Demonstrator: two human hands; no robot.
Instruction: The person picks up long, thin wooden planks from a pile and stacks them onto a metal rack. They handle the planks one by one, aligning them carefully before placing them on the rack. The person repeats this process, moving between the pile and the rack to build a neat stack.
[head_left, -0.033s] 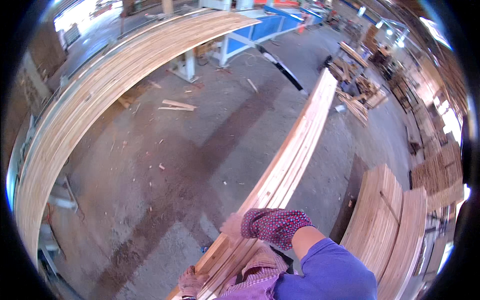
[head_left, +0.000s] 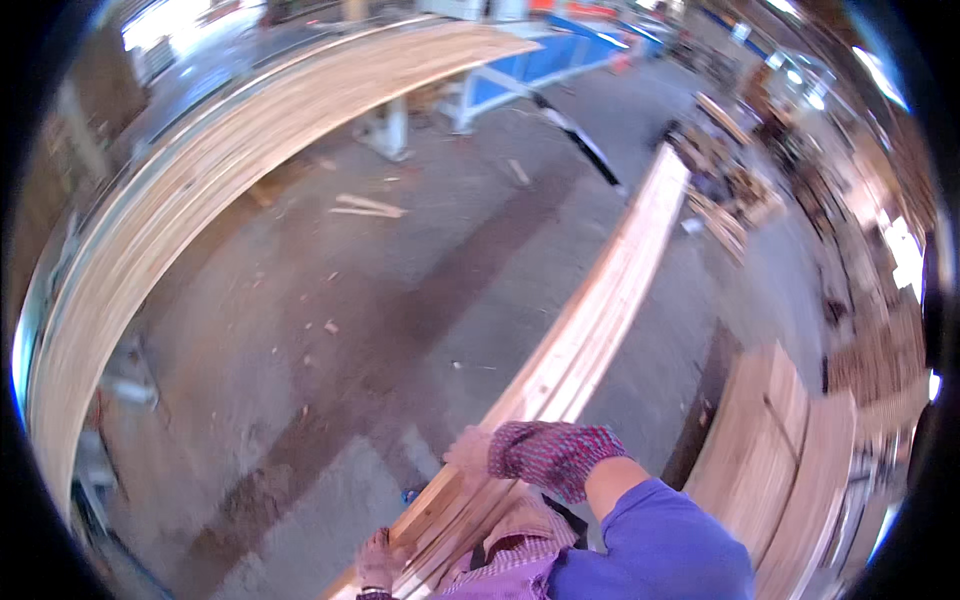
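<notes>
A bundle of long pale wooden boards (head_left: 590,330) runs from my body at the bottom up to the far right. Gloved, my right hand (head_left: 470,452) wraps over the bundle's left edge, below a patterned sleeve cuff. Nearer to me, my left hand (head_left: 377,562), also gloved, grips the same left edge at the bottom of the view. The boards lie close against my checked apron. Both hands' fingertips are partly hidden or blurred against the wood.
On the left a long wide row of boards (head_left: 200,155) curves along a machine bed. A blue machine frame (head_left: 510,75) stands at the back. Stacked boards (head_left: 745,430) are on the right, and scrap wood piles (head_left: 740,190) lie far right. Offcuts (head_left: 370,206) are on the floor.
The surroundings and the far end of the boards have shifted slightly right and down in the view, with some blur. Both hands keep their grip on the boards.
</notes>
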